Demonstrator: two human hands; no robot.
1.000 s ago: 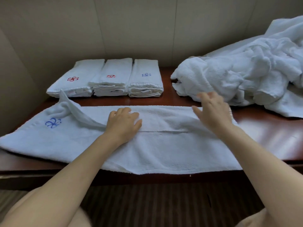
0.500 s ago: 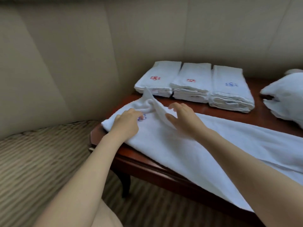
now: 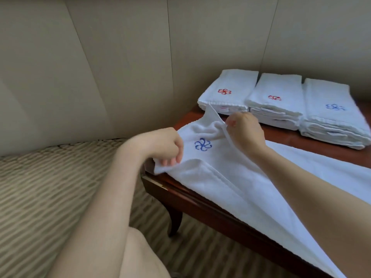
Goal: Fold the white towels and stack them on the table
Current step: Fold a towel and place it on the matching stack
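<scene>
A long white towel (image 3: 251, 177) lies spread along the near edge of the dark wooden surface (image 3: 200, 199), and both hands work at its left end. The left hand (image 3: 160, 145) has its fingers curled around the near corner of the towel, at the corner of the surface, and holds a small bunch of cloth there. The right hand (image 3: 244, 130) is just beyond and to the right of the left one; its thumb and fingers pinch the far edge of the towel and lift it, so a pointed flap stands up beside the hand. Between the two hands a blue flower logo (image 3: 203, 144) shows on the flat cloth. From the left hand, a folded edge of the towel runs to the right, under the right forearm.

Beyond the right hand, three stacks of folded towels stand side by side, touching one another: the left stack (image 3: 228, 91) and the middle stack (image 3: 278, 95) have red logos on top, and the right stack (image 3: 333, 109) has a blue one. Below the left arm there is striped carpet (image 3: 50, 187).
</scene>
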